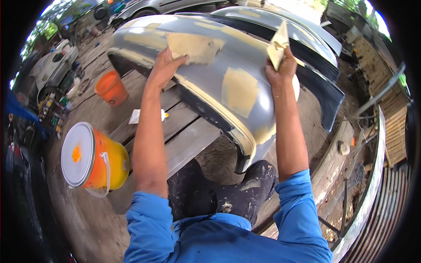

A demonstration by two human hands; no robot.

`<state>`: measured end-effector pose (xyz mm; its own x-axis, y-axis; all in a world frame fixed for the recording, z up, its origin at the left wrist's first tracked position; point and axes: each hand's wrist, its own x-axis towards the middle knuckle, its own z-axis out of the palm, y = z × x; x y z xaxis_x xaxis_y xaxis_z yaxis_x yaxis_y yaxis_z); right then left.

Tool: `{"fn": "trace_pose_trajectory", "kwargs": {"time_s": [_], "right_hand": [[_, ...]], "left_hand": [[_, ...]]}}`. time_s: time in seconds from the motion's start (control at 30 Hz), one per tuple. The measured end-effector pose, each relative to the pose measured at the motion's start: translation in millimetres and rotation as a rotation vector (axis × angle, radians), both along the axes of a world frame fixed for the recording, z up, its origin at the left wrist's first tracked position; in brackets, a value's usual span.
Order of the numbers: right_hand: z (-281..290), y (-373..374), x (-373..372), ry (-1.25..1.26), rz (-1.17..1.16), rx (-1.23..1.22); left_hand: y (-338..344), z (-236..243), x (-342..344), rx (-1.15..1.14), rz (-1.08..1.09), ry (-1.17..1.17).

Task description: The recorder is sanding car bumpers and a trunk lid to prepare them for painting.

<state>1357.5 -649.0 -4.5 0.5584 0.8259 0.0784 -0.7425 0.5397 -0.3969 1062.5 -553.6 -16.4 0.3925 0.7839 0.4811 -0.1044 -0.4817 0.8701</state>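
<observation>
Pinches tan sheet point(194, 47) in left hand point(168, 66), folded yellow piece point(277, 47) in right hand point(282, 71), perhaps risking drops onto grey panel point(208, 76) through slackened hold.

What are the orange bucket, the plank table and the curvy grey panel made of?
Orange bucket: probably plastic, smooth and evenly coloured. Plank table: wood, it seems, dull weathered grey, with gaps between boards. Curvy grey panel: shiny, with glints and dull cream patches; maybe painted metal, but the coating hides what's underneath.
</observation>
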Motion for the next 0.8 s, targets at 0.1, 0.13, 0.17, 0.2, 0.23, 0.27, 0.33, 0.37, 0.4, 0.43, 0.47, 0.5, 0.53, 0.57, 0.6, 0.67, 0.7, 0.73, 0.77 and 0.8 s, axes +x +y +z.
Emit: {"fn": "trace_pose_trajectory", "kwargs": {"time_s": [0.1,0.13,0.17,0.2,0.23,0.27,0.33,0.37,0.4,0.43,0.47,0.5,0.53,0.57,0.6,0.67,0.7,0.73,0.77,0.8], "right_hand": [[-0.3,-0.8,-0.2,0.020,0.008,-0.021],[-0.7,1.2,-3.9,0.027,0.023,-0.015],[-0.4,2.1,-5.2,0.021,0.040,0.011],[-0.1,2.7,-6.7,0.026,0.037,0.025],[-3.2,5.6,-4.2,0.016,0.057,0.039],[-3.0,5.5,-3.2,0.007,0.076,0.055],[-1.9,3.9,1.0,0.034,0.080,0.038],[-2.4,2.4,3.8,0.045,0.072,0.021],[-3.3,0.1,7.6,0.055,0.086,0.039],[-4.3,-0.9,6.8,0.029,0.108,0.043],[-4.8,-6.2,7.7,0.004,0.118,0.045],[-7.0,-12.9,10.3,-0.028,0.143,0.063],[-6.1,-28.8,-0.6,-0.145,0.202,0.069],[-7.5,-49.4,-7.1,-0.178,0.251,0.104],[-14.0,-73.4,-11.5,-0.214,0.289,0.134],[-32.5,-118.5,-42.6,-0.189,0.262,0.054],[-47.0,-138.1,-64.6,-0.221,0.302,-0.012],[-63.9,-155.7,-81.3,-0.256,0.331,-0.084],[-77.9,-169.7,-97.9,-0.235,0.368,-0.072],[-92.8,-184.4,-108.7,-0.213,0.393,-0.067]], "left_hand": [[-12.5,3.1,2.8,0.017,0.025,0.241],[-9.6,-1.8,-2.1,-0.042,-0.008,0.077],[-7.6,-5.0,-1.6,-0.033,-0.002,0.069],[-5.2,-7.8,-1.5,-0.025,0.005,0.061],[-6.7,-6.4,-2.1,-0.022,-0.014,0.066],[-11.2,-2.1,-3.4,-0.048,-0.068,0.126],[-22.4,2.9,2.8,-0.065,-0.144,0.195],[-28.9,4.8,8.3,-0.182,-0.144,-0.038],[-35.9,6.0,14.1,-0.305,-0.144,-0.269],[-44.1,8.7,14.3,-0.287,-0.097,-0.338],[-46.7,9.6,14.0,-0.293,-0.032,-0.326],[-48.2,11.4,13.1,-0.289,-0.024,-0.345],[-54.3,13.4,2.9,-0.285,0.004,-0.362],[-66.7,17.2,5.5,-0.289,-0.015,-0.348],[-83.5,20.3,16.6,-0.280,0.024,-0.405],[-120.3,17.6,31.3,-0.282,0.042,-0.441],[-140.8,13.5,32.7,-0.276,0.041,-0.441],[-159.4,4.7,40.7,-0.276,0.028,-0.445],[-179.2,-5.6,50.6,-0.277,0.084,-0.412],[-197.7,-20.2,62.8,-0.286,0.130,-0.377]]}}
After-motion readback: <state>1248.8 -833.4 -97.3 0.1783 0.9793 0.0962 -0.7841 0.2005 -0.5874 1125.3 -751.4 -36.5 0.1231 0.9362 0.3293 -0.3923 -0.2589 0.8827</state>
